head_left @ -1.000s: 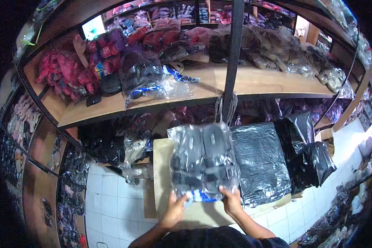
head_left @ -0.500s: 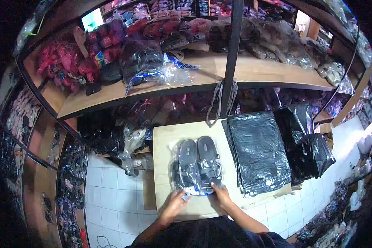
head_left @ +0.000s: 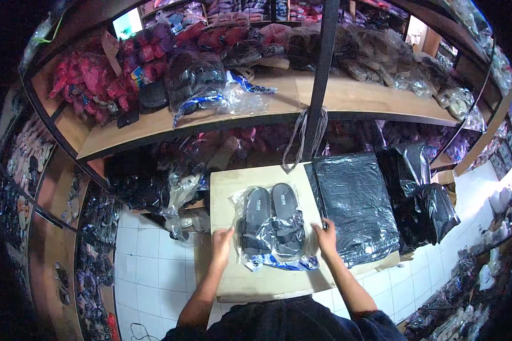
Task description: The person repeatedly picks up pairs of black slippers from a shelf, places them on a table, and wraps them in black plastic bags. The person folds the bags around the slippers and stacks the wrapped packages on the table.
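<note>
A pair of black slide sandals (head_left: 257, 207) lies side by side in a clear plastic bag (head_left: 246, 241), flat on a pale board tabletop (head_left: 239, 287). The straps are toward me, and a blue and white printed strip (head_left: 290, 265) crosses the bag's near end. Beside the bag's left edge is my left hand (head_left: 222, 245), its thumb toward the bag and the fingers loosely apart. My right hand (head_left: 326, 237) is at the right edge, thumb and forefinger parted. Whether either hand touches the plastic is hard to make out.
Folded black plastic bags (head_left: 355, 207) are stacked on the tabletop's right side, with more black plastic (head_left: 438, 213) beyond. A wooden shelf (head_left: 279, 108) crosses behind, loaded with bagged footwear (head_left: 91, 85). A dark metal post (head_left: 322, 62) with hanging cords (head_left: 297, 139) rises at the table's back.
Both hands have let go of the bag's near edge and moved apart and up along its sides. The bagged sandals now lie flat, the blue strip more visible.
</note>
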A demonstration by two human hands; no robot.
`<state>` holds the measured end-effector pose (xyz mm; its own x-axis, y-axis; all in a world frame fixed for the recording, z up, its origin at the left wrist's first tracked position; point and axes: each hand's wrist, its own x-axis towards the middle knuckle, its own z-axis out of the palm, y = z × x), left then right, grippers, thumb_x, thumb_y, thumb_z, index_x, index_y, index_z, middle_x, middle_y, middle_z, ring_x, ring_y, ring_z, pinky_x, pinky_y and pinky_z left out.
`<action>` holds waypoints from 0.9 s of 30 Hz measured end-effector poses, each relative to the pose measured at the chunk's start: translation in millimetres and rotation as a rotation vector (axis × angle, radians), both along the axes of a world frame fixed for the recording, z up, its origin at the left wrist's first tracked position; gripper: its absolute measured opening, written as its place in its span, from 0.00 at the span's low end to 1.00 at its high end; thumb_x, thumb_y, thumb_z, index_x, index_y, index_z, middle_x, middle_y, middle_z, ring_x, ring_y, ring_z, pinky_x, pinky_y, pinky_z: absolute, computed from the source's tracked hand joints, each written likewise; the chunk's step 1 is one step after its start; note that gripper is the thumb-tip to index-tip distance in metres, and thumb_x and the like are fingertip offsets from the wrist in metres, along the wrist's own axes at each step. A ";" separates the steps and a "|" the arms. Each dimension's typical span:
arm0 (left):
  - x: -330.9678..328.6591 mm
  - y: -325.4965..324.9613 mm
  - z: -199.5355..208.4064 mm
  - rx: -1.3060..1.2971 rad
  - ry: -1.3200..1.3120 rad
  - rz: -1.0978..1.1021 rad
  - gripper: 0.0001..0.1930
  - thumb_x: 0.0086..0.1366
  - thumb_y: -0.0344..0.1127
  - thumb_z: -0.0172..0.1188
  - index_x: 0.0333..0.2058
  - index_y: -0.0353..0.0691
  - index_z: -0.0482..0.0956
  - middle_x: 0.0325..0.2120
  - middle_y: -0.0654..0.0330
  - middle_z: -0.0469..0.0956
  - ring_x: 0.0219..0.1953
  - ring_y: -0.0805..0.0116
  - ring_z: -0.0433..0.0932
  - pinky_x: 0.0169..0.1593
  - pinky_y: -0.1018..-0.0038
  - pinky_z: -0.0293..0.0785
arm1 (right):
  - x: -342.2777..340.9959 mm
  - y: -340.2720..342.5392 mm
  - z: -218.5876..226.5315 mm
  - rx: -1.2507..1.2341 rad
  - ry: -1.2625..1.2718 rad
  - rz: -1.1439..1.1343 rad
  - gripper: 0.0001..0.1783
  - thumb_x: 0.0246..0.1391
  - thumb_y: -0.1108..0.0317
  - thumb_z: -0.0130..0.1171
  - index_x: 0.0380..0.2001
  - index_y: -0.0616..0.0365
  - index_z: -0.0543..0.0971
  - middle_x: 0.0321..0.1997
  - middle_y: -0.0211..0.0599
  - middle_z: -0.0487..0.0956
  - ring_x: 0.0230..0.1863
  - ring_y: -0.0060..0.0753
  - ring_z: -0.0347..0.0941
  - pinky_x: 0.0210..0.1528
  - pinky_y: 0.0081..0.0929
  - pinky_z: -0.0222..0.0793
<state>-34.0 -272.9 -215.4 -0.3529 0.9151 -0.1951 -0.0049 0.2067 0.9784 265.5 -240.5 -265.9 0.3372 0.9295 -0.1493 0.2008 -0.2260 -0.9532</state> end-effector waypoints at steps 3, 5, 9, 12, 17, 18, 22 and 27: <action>-12.1 56.9 -40.4 -0.038 -0.013 -0.077 0.20 0.54 0.50 0.53 0.12 0.42 0.67 0.10 0.72 0.58 0.15 0.81 0.55 0.18 0.77 0.49 | -19.0 64.2 -7.6 -0.044 -0.002 0.137 0.31 0.40 0.54 0.58 0.43 0.66 0.66 0.30 0.50 0.73 0.32 0.38 0.69 0.36 0.29 0.64; -8.0 91.7 -61.8 -0.117 0.146 -0.075 0.20 0.54 0.50 0.53 0.14 0.40 0.69 0.10 0.70 0.61 0.14 0.80 0.56 0.18 0.77 0.52 | -26.6 96.0 -16.4 0.007 -0.123 0.180 0.31 0.40 0.50 0.56 0.39 0.68 0.69 0.30 0.51 0.74 0.31 0.35 0.70 0.34 0.27 0.64; 7.0 115.8 -54.1 -0.217 0.029 -0.089 0.17 0.56 0.45 0.52 0.18 0.37 0.73 0.11 0.67 0.65 0.14 0.78 0.60 0.20 0.78 0.56 | -44.7 134.4 -19.2 -0.162 0.056 0.231 0.27 0.39 0.50 0.56 0.24 0.70 0.75 0.22 0.45 0.74 0.26 0.32 0.70 0.29 0.28 0.63; -11.0 123.2 -85.4 -0.218 -0.253 -0.099 0.10 0.57 0.38 0.50 0.22 0.39 0.73 0.14 0.67 0.67 0.16 0.76 0.63 0.21 0.79 0.58 | -66.7 139.7 -10.2 -0.171 0.032 0.188 0.26 0.37 0.50 0.59 0.15 0.70 0.75 0.16 0.36 0.72 0.19 0.27 0.64 0.23 0.28 0.60; -3.1 122.0 -80.0 -0.215 -0.456 -0.112 0.08 0.57 0.38 0.50 0.26 0.39 0.72 0.20 0.66 0.70 0.18 0.76 0.63 0.21 0.80 0.59 | -54.1 157.1 -56.1 -0.216 0.474 0.137 0.18 0.43 0.56 0.56 0.17 0.63 0.75 0.16 0.31 0.71 0.17 0.21 0.62 0.20 0.24 0.57; -3.5 116.2 -68.4 -0.192 -0.510 -0.110 0.08 0.57 0.38 0.51 0.27 0.39 0.72 0.21 0.66 0.70 0.18 0.77 0.64 0.21 0.80 0.59 | -57.9 152.6 -46.1 -0.212 0.507 0.147 0.16 0.43 0.57 0.56 0.17 0.61 0.75 0.15 0.29 0.69 0.16 0.20 0.61 0.20 0.23 0.56; -25.3 104.0 -65.2 -0.134 -0.574 -0.191 0.06 0.58 0.38 0.51 0.29 0.44 0.71 0.23 0.68 0.70 0.22 0.77 0.65 0.24 0.82 0.60 | -58.7 128.9 2.5 -0.132 0.702 0.222 0.07 0.44 0.65 0.54 0.19 0.55 0.72 0.15 0.22 0.66 0.17 0.17 0.58 0.21 0.17 0.53; -12.9 82.8 7.5 0.021 -0.723 -0.244 0.04 0.59 0.33 0.49 0.30 0.41 0.71 0.24 0.66 0.72 0.28 0.78 0.69 0.35 0.82 0.65 | -51.0 82.6 100.6 -0.080 0.727 0.190 0.03 0.44 0.71 0.51 0.26 0.53 0.71 0.22 0.25 0.71 0.24 0.19 0.64 0.29 0.19 0.58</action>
<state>-47.0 -190.0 -207.9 0.0687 0.9568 -0.2825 -0.6026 0.2655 0.7526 214.5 -157.9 -165.3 -0.0368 0.9388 -0.3424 -0.4304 -0.3241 -0.8425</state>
